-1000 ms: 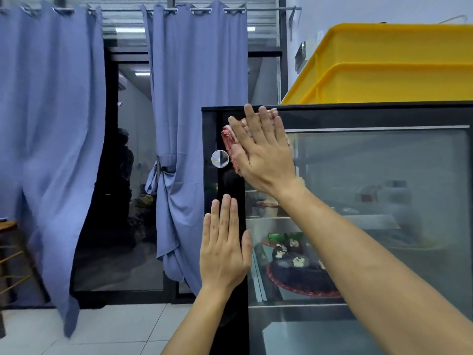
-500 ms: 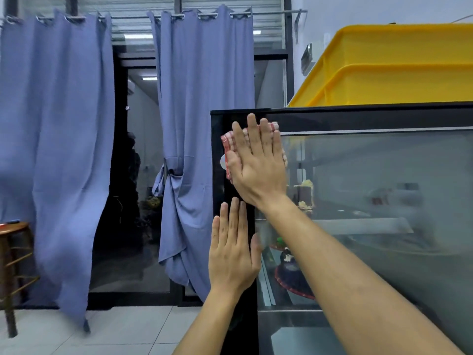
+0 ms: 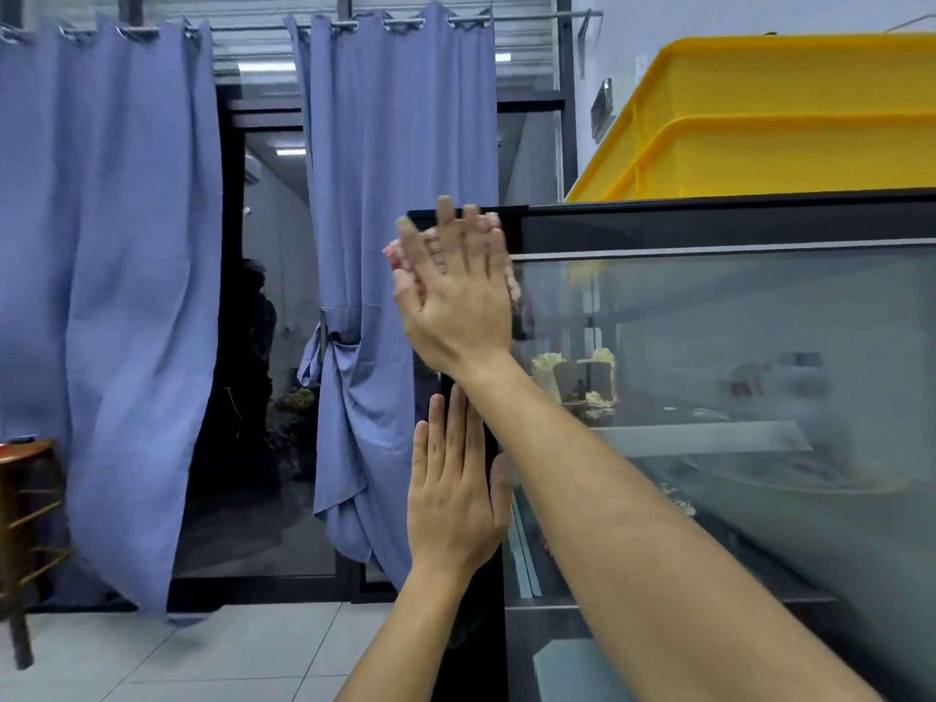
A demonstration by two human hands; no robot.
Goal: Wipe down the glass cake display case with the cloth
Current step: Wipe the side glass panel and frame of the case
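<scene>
Flat right hand (image 3: 458,306) on cloth (image 3: 392,253).

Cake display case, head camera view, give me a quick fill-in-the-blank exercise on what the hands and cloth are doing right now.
1. The right hand presses the cloth flat against the display case near its upper ____ corner.
2. The left hand rests with ____ fingers on the case's black edge.
3. On top of the case sit stacked ____ crates.

Missing words: left; straight; yellow
</scene>
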